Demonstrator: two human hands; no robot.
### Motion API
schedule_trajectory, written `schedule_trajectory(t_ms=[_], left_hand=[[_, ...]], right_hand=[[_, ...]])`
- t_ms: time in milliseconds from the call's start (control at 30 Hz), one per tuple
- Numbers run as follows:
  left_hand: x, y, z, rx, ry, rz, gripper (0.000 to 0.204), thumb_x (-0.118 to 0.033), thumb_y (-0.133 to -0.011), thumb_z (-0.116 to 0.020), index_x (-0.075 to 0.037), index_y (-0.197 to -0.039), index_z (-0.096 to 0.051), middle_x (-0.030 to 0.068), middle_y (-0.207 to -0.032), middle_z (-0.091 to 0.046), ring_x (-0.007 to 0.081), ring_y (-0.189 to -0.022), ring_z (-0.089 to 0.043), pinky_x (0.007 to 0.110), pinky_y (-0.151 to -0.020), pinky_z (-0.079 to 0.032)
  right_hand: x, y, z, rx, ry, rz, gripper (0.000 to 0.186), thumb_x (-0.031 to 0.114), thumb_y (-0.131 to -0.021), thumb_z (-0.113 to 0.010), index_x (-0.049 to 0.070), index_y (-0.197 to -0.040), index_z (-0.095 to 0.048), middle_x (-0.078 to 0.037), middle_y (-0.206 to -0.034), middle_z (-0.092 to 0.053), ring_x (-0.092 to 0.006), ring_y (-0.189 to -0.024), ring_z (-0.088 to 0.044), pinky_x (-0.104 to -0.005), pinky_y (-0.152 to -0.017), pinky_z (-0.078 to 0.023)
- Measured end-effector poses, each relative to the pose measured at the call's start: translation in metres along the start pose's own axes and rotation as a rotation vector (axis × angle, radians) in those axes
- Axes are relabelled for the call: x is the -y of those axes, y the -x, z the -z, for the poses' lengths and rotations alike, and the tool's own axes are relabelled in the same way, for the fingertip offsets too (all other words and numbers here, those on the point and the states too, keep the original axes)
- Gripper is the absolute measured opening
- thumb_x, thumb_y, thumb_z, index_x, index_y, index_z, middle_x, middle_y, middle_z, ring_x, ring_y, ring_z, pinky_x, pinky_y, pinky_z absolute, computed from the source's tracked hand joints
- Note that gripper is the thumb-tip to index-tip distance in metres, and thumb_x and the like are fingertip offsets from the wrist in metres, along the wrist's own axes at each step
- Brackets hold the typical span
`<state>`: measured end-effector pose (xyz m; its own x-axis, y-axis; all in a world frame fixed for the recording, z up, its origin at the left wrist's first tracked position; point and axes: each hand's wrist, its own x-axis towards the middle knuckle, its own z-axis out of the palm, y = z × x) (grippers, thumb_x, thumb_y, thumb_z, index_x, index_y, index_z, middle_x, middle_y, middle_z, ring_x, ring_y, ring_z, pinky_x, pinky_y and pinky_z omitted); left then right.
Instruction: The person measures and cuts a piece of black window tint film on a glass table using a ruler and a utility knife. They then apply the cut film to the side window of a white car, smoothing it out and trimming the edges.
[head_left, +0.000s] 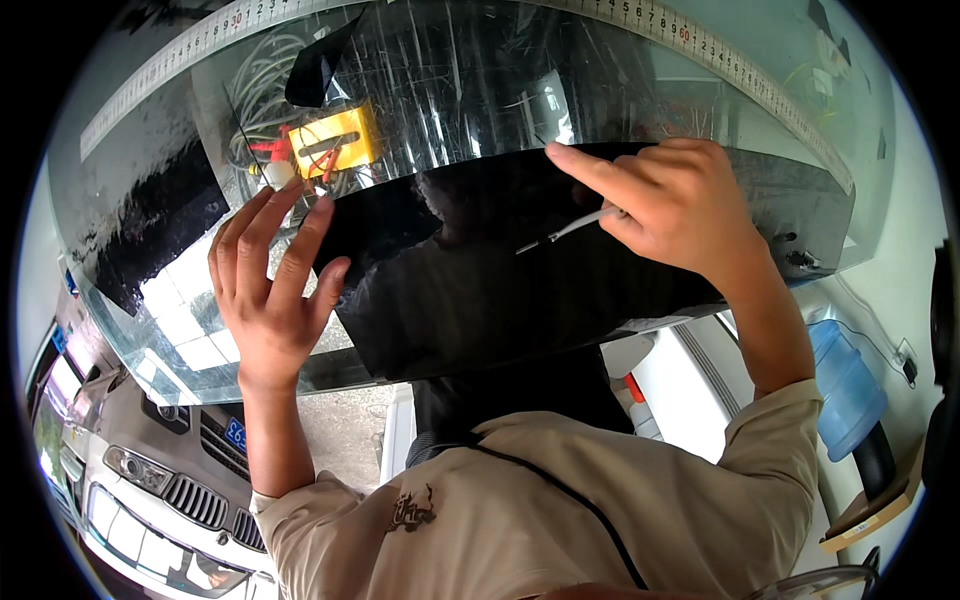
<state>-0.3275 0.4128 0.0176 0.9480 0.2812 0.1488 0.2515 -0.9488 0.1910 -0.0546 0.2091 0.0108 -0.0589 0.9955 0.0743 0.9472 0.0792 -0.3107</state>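
Observation:
A sheet of dark tinted film (500,290) lies on a curved glass pane (480,90). My left hand (265,290) rests flat at the film's left edge, fingers spread, holding nothing. My right hand (680,205) is at the film's upper edge, its index finger stretched out along that edge. It grips a thin white tool (570,232) whose tip points left onto the film.
A long white ruler (700,40) runs along the pane's far edge. A yellow device (335,140) with red clips and grey cables shows through the glass. A blue water jug (845,380) stands at right, and the front of a silver car (170,490) is at lower left.

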Motion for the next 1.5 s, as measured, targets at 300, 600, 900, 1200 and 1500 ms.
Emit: schedule_trajectory(t_ms=[300,600,900,1200,1500], left_hand=[[-0.005,-0.023,-0.004,0.047,-0.2,0.048,0.046,-0.021,-0.073,-0.072,-0.013,-0.117,-0.062,0.0037,-0.12,-0.057,0.0237,-0.109,-0.054,0.039,-0.094,-0.04],[-0.084,-0.071,-0.012,0.171,0.188,-0.209,0.047,-0.025,-0.075,-0.069,-0.013,-0.12,-0.06,0.0044,-0.13,-0.051,0.0269,-0.118,-0.049,0.042,-0.1,-0.037],[-0.138,-0.102,-0.019,0.053,-0.079,-0.051,0.042,-0.022,-0.08,-0.068,-0.013,-0.12,-0.059,0.0077,-0.124,-0.053,0.0277,-0.111,-0.052,0.041,-0.097,-0.04],[-0.246,-0.244,-0.093,-0.1,0.103,-0.058,0.037,-0.019,-0.08,-0.067,-0.012,-0.116,-0.06,0.0081,-0.118,-0.057,0.0291,-0.108,-0.054,0.04,-0.093,-0.042],[-0.246,-0.302,-0.104,-0.103,0.0,0.033,0.031,-0.02,-0.083,-0.064,-0.013,-0.113,-0.061,0.0045,-0.112,-0.06,0.0277,-0.103,-0.056,0.039,-0.087,-0.045]], right_hand=[[-0.021,0.001,0.02,-0.246,-0.061,-0.34,0.049,-0.001,-0.071,-0.068,0.017,-0.117,-0.063,-0.002,-0.06,-0.061,-0.0077,-0.046,-0.052,-0.0232,-0.046,-0.043],[0.075,0.121,0.025,0.042,-0.969,-0.543,0.024,0.026,-0.068,-0.08,0.011,-0.077,-0.063,-0.001,-0.055,-0.056,-0.0134,-0.046,-0.055,-0.0255,-0.045,-0.041],[0.118,0.299,0.07,0.444,-1.327,-0.8,0.035,0.035,-0.079,-0.069,0.008,-0.101,-0.065,-0.009,-0.074,-0.064,-0.018,-0.064,-0.06,-0.0327,-0.06,-0.047],[-0.21,0.334,0.118,-0.403,0.052,-0.847,0.042,0.044,-0.076,-0.071,0.013,-0.102,-0.056,-0.006,-0.066,-0.063,-0.0257,-0.059,-0.064,-0.0365,-0.054,-0.049],[-0.304,0.329,0.129,-0.552,-0.158,-0.857,0.029,0.038,-0.087,-0.06,0.012,-0.099,-0.055,-0.009,-0.071,-0.065,-0.0296,-0.063,-0.063,-0.039,-0.058,-0.049]])
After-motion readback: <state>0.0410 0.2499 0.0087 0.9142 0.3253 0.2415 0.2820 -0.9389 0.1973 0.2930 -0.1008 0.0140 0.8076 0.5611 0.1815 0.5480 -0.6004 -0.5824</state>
